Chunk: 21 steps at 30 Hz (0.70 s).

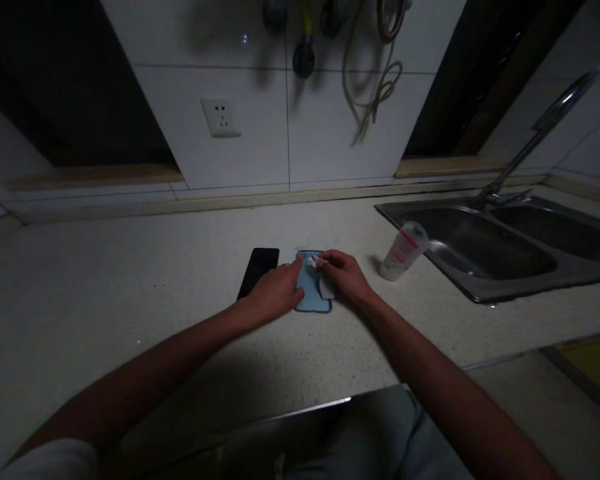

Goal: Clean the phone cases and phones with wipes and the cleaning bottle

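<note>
A light-blue phone case (311,297) lies on the counter with its inner side up, as far as I can tell. My left hand (276,288) rests on its left edge, index finger stretched to the upper corner and thumb lower down, fingers apart. Between the pinched fingers of my right hand (345,275) is a crumpled white tissue (314,261), pressed to the upper part of the case; a loose end of it hangs below that hand. A black phone (261,265) lies just left of the case, partly covered by my left hand.
A clear plastic cup (404,251) with pink print stands right of my right hand. Farther right is a steel double sink (480,243) with a tall faucet (525,150). A wall socket (220,118) and pipes are behind the counter (130,280).
</note>
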Each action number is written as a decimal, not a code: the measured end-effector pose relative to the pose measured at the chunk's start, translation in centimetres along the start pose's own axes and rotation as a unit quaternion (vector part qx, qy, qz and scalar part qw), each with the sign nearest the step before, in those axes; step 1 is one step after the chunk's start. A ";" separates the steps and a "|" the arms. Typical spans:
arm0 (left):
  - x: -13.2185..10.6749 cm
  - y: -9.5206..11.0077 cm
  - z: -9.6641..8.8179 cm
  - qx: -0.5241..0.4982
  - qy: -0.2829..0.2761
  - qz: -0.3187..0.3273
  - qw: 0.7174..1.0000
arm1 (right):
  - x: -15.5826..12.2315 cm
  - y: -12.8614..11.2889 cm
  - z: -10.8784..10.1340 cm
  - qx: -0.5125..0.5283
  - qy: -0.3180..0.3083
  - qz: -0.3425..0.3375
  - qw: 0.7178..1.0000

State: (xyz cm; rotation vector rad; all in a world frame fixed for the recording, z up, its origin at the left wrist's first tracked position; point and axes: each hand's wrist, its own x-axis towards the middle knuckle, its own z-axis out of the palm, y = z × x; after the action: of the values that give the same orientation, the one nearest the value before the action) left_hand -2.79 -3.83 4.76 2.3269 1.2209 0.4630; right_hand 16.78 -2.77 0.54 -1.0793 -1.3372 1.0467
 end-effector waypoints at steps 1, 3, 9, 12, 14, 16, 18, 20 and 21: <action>0.1 -0.3 0.1 -0.036 0.005 0.002 0.999 | -0.1 0.0 0.0 -0.001 -0.011 0.005 1.000; 0.4 -0.8 0.3 -0.115 0.025 -0.014 0.993 | -0.2 0.0 0.1 -0.001 -0.022 0.018 1.000; 1.4 -0.1 0.7 -0.481 -0.042 -0.154 0.862 | -0.4 -0.3 0.3 0.024 -0.019 0.018 0.999; 1.3 0.3 1.0 -0.615 -0.092 -0.161 0.767 | -0.6 -0.6 0.2 0.025 -0.018 0.017 0.999; 1.2 0.3 1.4 -0.667 -0.098 -0.170 0.719 | -0.7 -0.6 0.2 0.029 -0.020 0.014 0.999; 1.1 0.1 2.0 -0.704 -0.098 -0.190 0.677 | -0.8 -0.6 0.3 0.034 -0.031 0.018 0.999; 1.1 0.1 2.5 -0.735 -0.096 -0.215 0.636 | -0.8 -0.6 0.4 0.030 -0.037 0.020 0.999; 1.1 0.2 2.8 -0.761 -0.092 -0.226 0.600 | -0.8 -0.7 0.5 0.023 -0.030 0.013 0.999; 1.1 0.3 2.8 -0.772 -0.090 -0.225 0.587 | -0.7 -0.7 0.4 0.021 -0.022 0.006 1.000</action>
State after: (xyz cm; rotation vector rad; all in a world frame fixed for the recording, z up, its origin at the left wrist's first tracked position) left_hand -0.58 -3.80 2.69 0.4838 0.6291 0.6555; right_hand 16.34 -3.63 1.05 -1.0394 -1.3407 1.1083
